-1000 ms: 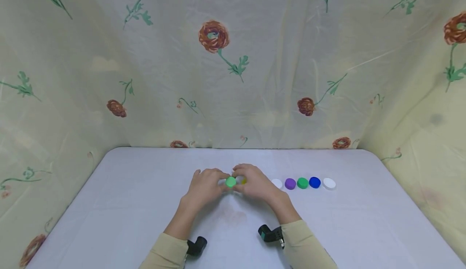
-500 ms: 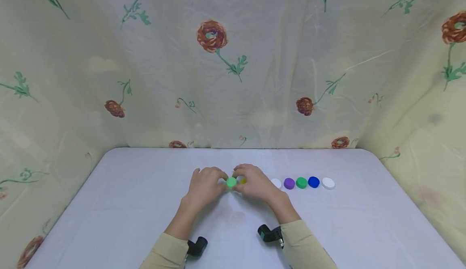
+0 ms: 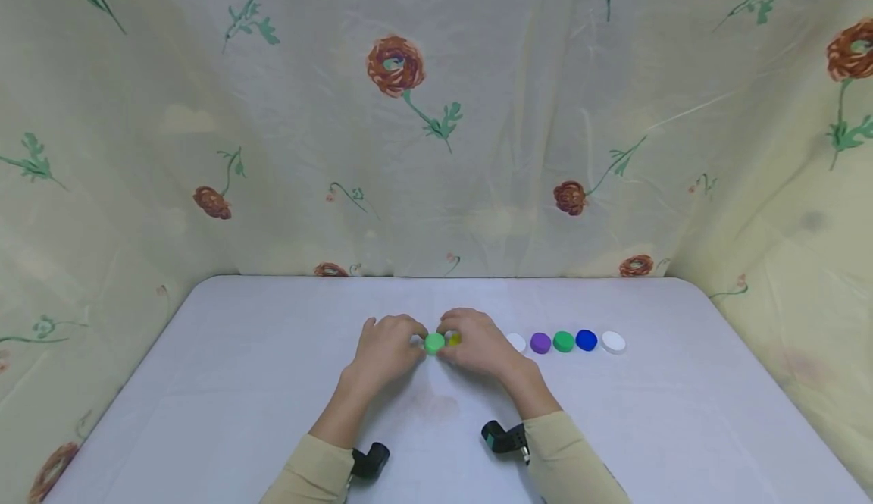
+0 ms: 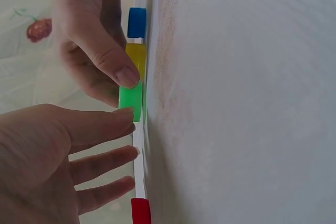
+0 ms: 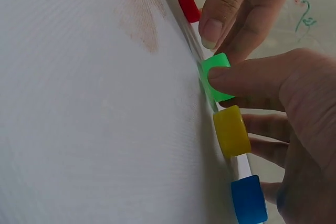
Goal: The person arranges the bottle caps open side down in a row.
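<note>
A light green bottle cap (image 3: 434,344) sits between my two hands at the middle of the table. My right hand (image 3: 477,341) pinches it, thumb on the near side and a finger behind, as the right wrist view shows. Straight fingertips of my left hand (image 3: 389,345) are right at its left edge. In the right wrist view a yellow cap (image 5: 232,131) stands close beside the green one, and a blue cap (image 5: 249,199) lies past it, by my other right fingers. Near my left fingers is a red cap (image 4: 140,211), hidden from the head view.
Right of my right hand, a row continues with a white cap (image 3: 516,342), a purple cap (image 3: 540,342), a darker green cap (image 3: 563,341), a blue cap and another white cap (image 3: 613,342). Flowered cloth (image 3: 505,223) surrounds the white table (image 3: 286,413) behind and at both sides.
The light green cap has shifted slightly right, away from my left fingertips and nearer the yellow cap. My hands have barely moved; the view has drifted slightly.
</note>
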`<state>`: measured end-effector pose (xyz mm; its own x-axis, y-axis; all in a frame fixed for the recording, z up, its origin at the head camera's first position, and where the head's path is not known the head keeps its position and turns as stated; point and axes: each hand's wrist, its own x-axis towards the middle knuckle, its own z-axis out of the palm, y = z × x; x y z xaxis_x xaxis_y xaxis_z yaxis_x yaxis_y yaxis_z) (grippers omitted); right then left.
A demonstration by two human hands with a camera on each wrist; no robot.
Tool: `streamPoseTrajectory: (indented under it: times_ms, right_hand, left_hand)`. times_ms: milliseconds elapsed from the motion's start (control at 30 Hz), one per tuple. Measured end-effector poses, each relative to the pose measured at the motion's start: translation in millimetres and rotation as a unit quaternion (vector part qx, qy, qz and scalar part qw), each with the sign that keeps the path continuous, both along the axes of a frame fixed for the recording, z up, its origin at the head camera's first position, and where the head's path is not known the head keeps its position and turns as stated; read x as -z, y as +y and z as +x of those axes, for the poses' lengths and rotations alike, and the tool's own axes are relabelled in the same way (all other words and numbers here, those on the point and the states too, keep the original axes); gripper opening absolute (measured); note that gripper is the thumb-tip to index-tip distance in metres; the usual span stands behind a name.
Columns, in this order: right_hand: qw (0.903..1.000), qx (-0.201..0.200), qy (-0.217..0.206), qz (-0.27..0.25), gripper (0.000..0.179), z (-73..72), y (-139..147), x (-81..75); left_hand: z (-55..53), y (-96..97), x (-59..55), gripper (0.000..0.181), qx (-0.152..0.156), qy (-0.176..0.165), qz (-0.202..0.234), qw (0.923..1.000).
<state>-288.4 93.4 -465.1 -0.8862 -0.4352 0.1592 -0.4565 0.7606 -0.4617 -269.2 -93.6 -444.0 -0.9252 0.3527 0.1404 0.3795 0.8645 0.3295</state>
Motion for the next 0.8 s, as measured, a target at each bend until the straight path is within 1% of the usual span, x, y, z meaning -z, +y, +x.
streamPoseTrajectory:
  times_ms: [267,500,700,800]
  right_hand:
    - [0.9999,0.014,0.000,0.006,0.023,2.3,-1.7,0.1]
    - [0.9994,0.030,-0.012,0.010,0.025,2.4,-2.7,1.8]
    - [0.9991,0.035,-0.022,0.011,0.029,2.7,-3.9,2.1]
    - [0.9994,0.028,-0.020,0.006,0.035,3.5,-5.0,2.5]
  left_hand:
    - [1.8,-0.3,-0.1,0.025,-0.005,-0.006,-0.002,1.0000]
    - [2.0,-1.6,0.8,0.028,-0.009,-0.011,-0.007,0.9999]
    - [2.5,-2.3,0.7,0.033,-0.016,-0.021,-0.014,0.9996]
    - [2.5,-3.4,0.9,0.039,-0.021,-0.029,-0.021,0.9991]
